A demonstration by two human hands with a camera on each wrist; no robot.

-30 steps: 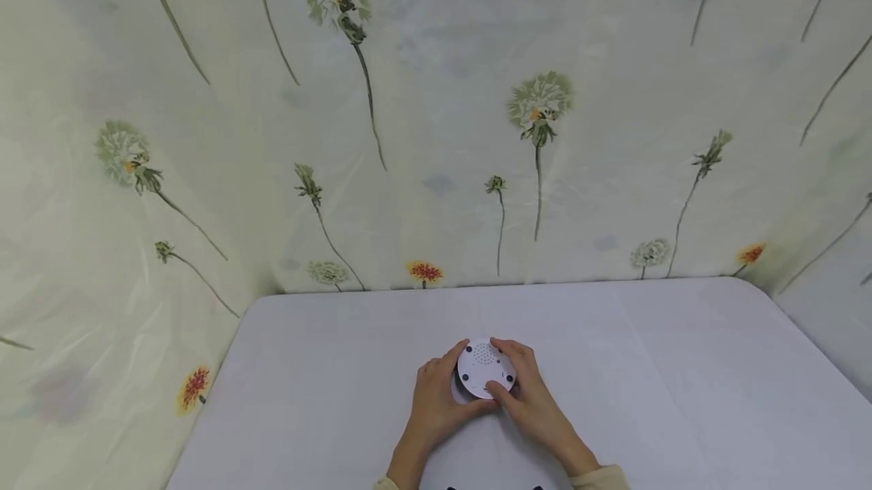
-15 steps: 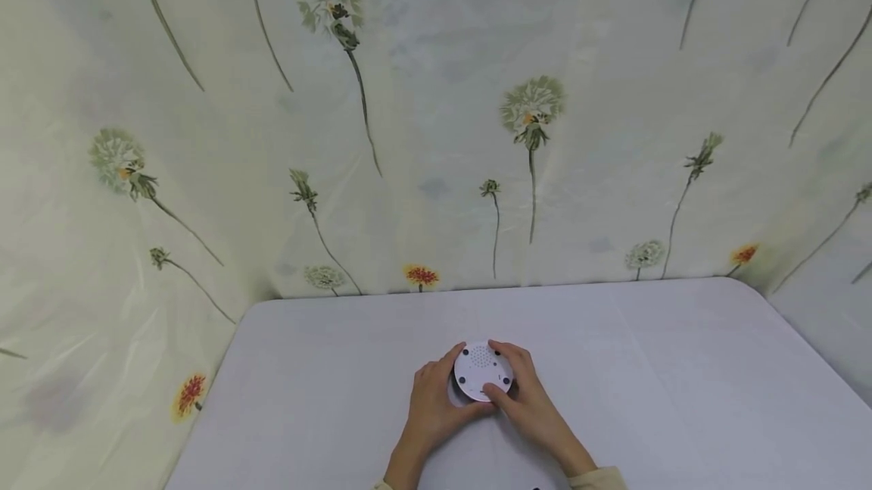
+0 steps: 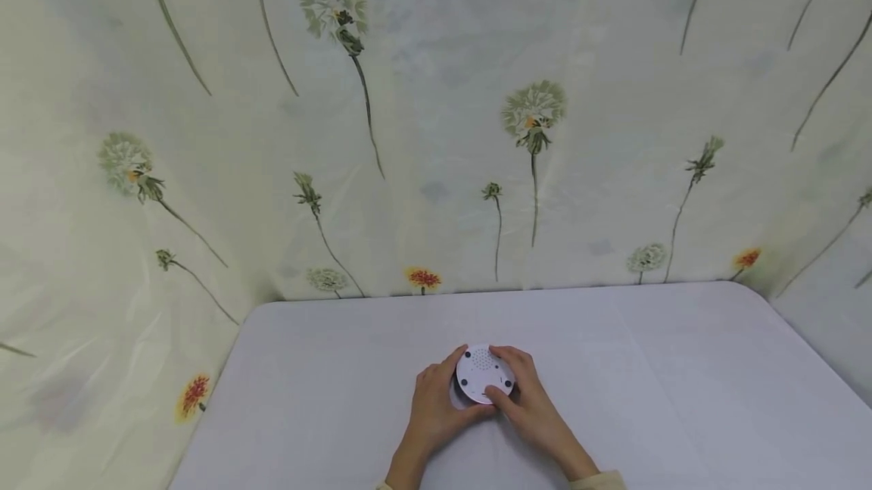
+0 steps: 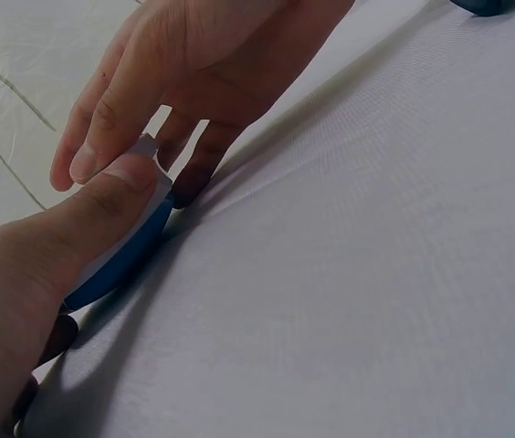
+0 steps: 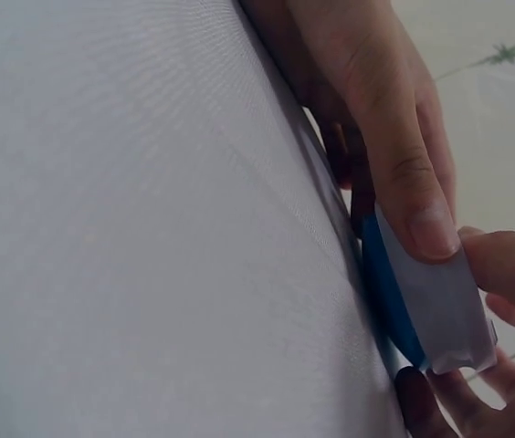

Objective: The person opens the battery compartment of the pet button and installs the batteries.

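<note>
A round white device (image 3: 482, 370) with a patch of small speaker holes and several dark round feet on its upper face lies between both hands on the white-covered table. Its lower part is blue, as the device (image 4: 128, 260) shows in the left wrist view. My left hand (image 3: 434, 405) grips it from the left, thumb along the near rim and fingers around the far left side. My right hand (image 3: 534, 407) holds the right side, its thumb on the upper face near the front edge. Fingers hide parts of the rim, and the underside is out of sight.
The white-covered table (image 3: 341, 376) extends to both sides of the hands. Behind it hangs a pale curtain (image 3: 436, 134) printed with dandelions. A dark blue object (image 4: 486, 5), cut off by the frame, shows at the left wrist view's top right.
Both hands keep the same hold on the device, with no clear movement of it. The head view has shifted slightly.
</note>
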